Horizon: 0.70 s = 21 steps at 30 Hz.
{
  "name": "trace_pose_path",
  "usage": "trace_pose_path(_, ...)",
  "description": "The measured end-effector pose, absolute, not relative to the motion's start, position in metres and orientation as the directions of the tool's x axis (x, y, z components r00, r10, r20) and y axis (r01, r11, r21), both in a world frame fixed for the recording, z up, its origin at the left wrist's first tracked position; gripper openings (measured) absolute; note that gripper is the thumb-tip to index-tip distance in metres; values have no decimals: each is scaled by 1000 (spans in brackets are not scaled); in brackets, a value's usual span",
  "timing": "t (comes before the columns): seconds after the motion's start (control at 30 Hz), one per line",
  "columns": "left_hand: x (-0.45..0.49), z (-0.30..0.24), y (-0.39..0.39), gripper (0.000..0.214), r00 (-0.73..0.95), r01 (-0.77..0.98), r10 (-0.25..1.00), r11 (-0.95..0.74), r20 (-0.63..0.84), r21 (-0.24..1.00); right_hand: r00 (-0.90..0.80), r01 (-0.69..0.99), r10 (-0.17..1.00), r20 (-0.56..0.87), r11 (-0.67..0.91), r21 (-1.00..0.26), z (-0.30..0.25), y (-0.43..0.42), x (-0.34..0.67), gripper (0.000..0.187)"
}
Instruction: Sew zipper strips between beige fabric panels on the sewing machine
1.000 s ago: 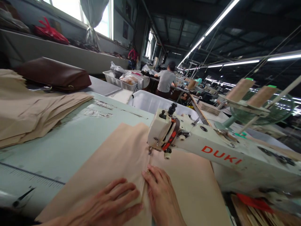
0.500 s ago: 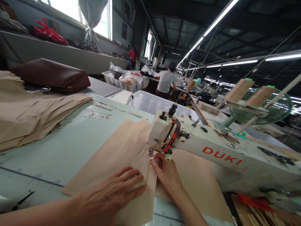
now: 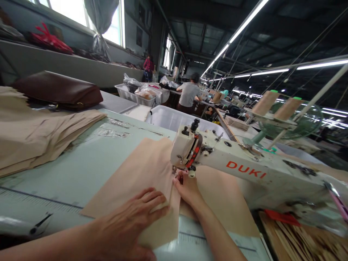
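A tan fabric piece (image 3: 141, 174) lies on the pale green sewing table (image 3: 81, 170) under the head of a white DUKI sewing machine (image 3: 244, 170). My left hand (image 3: 130, 221) lies flat on the fabric with fingers spread, pressing it down near the folded seam. My right hand (image 3: 186, 188) reaches up to the needle area just under the machine head, fingers pinched together on the fabric edge there. The needle itself is hidden behind my fingers.
A stack of tan fabric pieces (image 3: 32, 134) and a brown leather bag (image 3: 57, 90) sit at the left. Small snips (image 3: 40, 224) lie near the table's front left. White bins (image 3: 174, 119) stand behind the machine. Thread cones (image 3: 266, 103) and a fan stand right. A person (image 3: 189, 94) works farther back.
The fabric has slid toward me. My right hand moved up from the seam to the needle area. My left hand stayed flat on the cloth.
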<state>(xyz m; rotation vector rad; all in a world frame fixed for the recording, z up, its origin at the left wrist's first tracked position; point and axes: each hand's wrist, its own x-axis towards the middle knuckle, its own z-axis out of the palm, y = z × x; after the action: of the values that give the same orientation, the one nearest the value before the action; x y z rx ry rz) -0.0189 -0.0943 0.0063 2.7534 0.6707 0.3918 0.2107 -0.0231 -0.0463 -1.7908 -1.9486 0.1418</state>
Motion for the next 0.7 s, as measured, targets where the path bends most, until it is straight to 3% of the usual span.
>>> trace_pose_path(0.27, -20, -7, -93, 87, 850, 387, 487, -836, 202, 390, 6, 936, 950, 314, 105, -336, -39, -2, 205, 14)
trace_pose_path(0.5, -18, 4, -88, 80, 851, 397, 489, -838, 191, 375, -179, 901, 917, 357, 298, -315, -26, -48, 222, 21)
trace_pose_path(0.7, -7, 12, -71, 76, 847, 434, 511, -824, 145, 365, -246, 829, 812, 529, 459, -318, -31, -57, 225, 34)
